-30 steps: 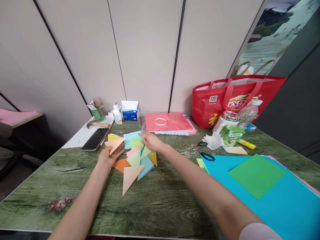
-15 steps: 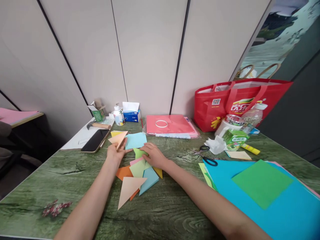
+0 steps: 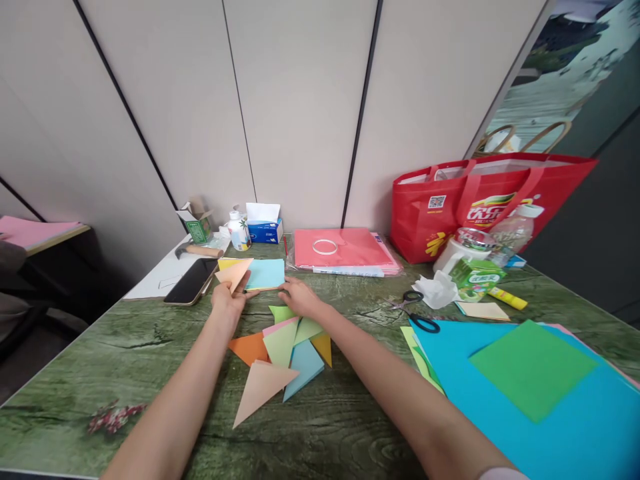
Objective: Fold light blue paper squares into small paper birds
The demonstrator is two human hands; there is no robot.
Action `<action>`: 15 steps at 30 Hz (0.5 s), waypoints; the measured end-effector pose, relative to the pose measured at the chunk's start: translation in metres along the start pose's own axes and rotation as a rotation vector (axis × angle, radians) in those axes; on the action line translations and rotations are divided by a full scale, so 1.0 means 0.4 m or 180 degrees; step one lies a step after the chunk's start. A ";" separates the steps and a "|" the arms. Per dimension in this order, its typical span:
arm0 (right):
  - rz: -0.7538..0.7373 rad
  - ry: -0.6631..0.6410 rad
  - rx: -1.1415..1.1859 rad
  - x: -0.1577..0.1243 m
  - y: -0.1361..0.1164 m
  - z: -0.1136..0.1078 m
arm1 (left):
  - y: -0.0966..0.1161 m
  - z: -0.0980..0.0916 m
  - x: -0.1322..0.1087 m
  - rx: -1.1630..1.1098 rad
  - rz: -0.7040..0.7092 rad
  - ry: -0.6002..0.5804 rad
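A: What is held by the left hand (image 3: 229, 300)?

B: A folded peach triangle (image 3: 234, 272) is gripped near its tip, the other fingers being stretched to the near edge of some light-blue paper (image 3: 267, 272).

A: And by the right hand (image 3: 299, 297)?

B: The right corner of the light-blue paper is met by its curled fingertips; whether it is pinched cannot be told.

A: Where are these papers placed?

B: Towards the far edge of the tabletop (image 3: 345, 440), left of centre. Just nearer, a loose pile of folded paper triangles (image 3: 281, 341) is spread, in orange, green, pink, blue and peach.

A: What is found further out?

B: By the left edge, a phone (image 3: 191, 283) and a hammer (image 3: 200, 251) are laid. Along the far edge, a tissue box (image 3: 265, 231) and a pink paper packet (image 3: 350, 248) are set. The far right corner is filled by a red bag (image 3: 420, 217). Towards the near right corner, a large blue sheet (image 3: 450, 393) is topped by a green square (image 3: 534, 371).
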State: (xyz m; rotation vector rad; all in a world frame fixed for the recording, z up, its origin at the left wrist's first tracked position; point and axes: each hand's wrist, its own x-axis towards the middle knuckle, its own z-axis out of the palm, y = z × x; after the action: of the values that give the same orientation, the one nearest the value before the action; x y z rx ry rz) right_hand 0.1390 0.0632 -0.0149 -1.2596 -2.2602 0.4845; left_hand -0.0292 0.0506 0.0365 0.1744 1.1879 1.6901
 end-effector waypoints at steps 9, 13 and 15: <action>-0.0311 -0.0226 0.0271 -0.197 0.041 -0.095 | -0.004 -0.058 -0.035 0.1179 0.1023 0.0202; -0.0158 -0.0027 0.0555 -0.284 0.050 -0.125 | -0.033 -0.044 -0.067 0.1482 0.1012 -0.0101; -0.0203 -0.0063 0.0734 -0.306 0.052 -0.147 | -0.048 -0.030 -0.086 0.1546 0.1002 -0.0320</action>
State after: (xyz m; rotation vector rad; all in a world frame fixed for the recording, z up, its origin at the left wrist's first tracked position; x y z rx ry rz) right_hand 0.2418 -0.0277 -0.0094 -1.0682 -2.1803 0.7137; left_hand -0.0079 0.0159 0.0295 0.7702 1.5370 1.6018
